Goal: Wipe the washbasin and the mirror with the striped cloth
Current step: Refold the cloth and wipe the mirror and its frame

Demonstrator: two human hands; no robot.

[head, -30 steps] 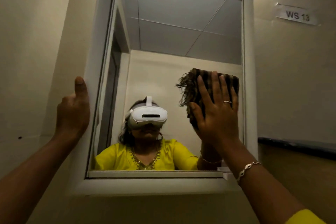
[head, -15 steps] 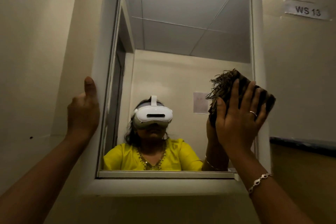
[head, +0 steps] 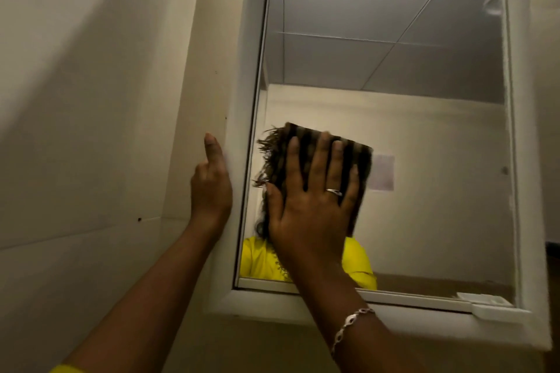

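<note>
Two hands reach up to a wall mirror (head: 394, 39) set in a white frame (head: 245, 70). The striped cloth (head: 306, 142), brown with dark bands, lies folded flat against the mirror's lower left part. Its frayed fringe points toward the mirror's left edge and almost reaches the frame there.

Bare glass spreads wide above the cloth and across to the mirror's right edge. Below it, only a short strip remains before the bottom of the frame.

The right hand (head: 309, 206) presses the cloth onto the glass, palm flat and fingers (head: 321, 160) straight and spread. It wears a ring (head: 334, 191), with a bracelet (head: 348, 327) at the wrist.

The left hand (head: 212, 188) rests against the outer left side of the frame, thumb pointing up. Its other fingers are hidden, so its grip cannot be told.

A pale wall (head: 91, 130) runs left of the mirror. A small white plastic piece (head: 485, 304) sits at the mirror's lower right corner.
</note>
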